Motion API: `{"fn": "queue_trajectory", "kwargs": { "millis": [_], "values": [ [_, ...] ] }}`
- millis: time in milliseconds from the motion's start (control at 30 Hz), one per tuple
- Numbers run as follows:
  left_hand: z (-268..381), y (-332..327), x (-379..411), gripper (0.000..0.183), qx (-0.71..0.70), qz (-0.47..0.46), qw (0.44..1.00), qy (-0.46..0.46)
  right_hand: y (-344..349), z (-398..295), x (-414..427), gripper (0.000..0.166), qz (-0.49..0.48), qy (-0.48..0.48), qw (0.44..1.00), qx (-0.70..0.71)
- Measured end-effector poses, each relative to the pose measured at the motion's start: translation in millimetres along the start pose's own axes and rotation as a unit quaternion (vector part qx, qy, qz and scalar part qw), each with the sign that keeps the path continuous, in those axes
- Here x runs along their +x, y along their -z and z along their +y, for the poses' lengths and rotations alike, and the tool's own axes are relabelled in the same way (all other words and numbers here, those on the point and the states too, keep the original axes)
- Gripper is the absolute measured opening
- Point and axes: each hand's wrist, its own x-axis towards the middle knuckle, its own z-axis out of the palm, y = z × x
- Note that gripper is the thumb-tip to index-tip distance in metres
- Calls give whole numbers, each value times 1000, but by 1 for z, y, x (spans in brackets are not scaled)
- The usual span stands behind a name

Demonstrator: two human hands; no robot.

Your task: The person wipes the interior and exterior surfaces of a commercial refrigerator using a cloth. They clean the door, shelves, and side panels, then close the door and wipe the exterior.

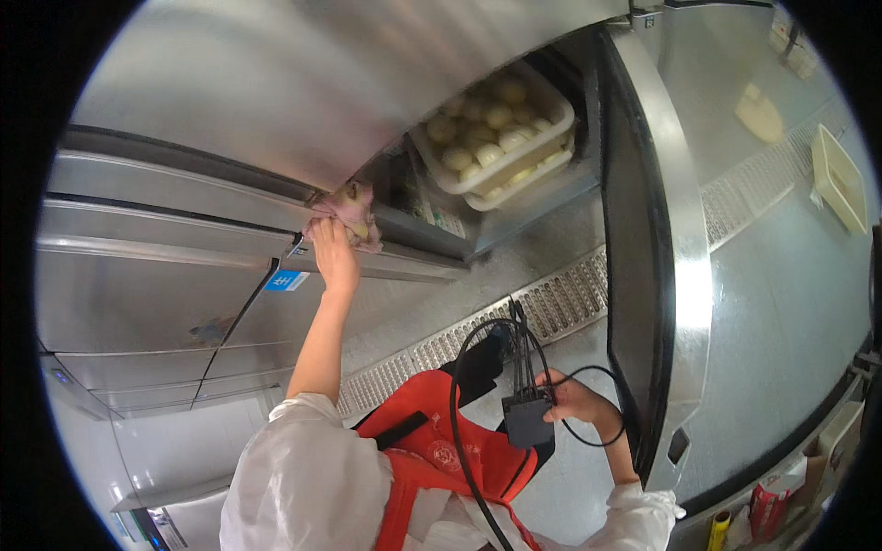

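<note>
My left hand presses a crumpled pink cloth against the metal frame of a stainless steel refrigerator, beside the open compartment. My fingers lie over the cloth and partly cover it. Lower down, in front of my red apron, my right hand grips the side of a small black box. Several thin black cables run from that box and loop around it. To the right, the refrigerator door stands wide open.
Inside the compartment, a white plastic tub holds several pale round food items. A perforated metal drain grate crosses the floor below. At far right are a cream tray and a red box.
</note>
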Motion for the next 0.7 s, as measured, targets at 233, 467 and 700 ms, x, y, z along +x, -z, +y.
{"fn": "queue_trajectory", "kwargs": {
  "millis": [233,467,700],
  "values": [
    [20,-82,-39,46,-122,31,980,156,-12,-12,-8,62,26,-19,998,-48],
    [44,-164,-94,45,-181,-3,968,174,-4,9,-23,70,56,-53,996,31],
    [76,-251,-141,37,-208,-89,960,167,-6,4,-7,71,125,-46,991,22]
  ]
}}
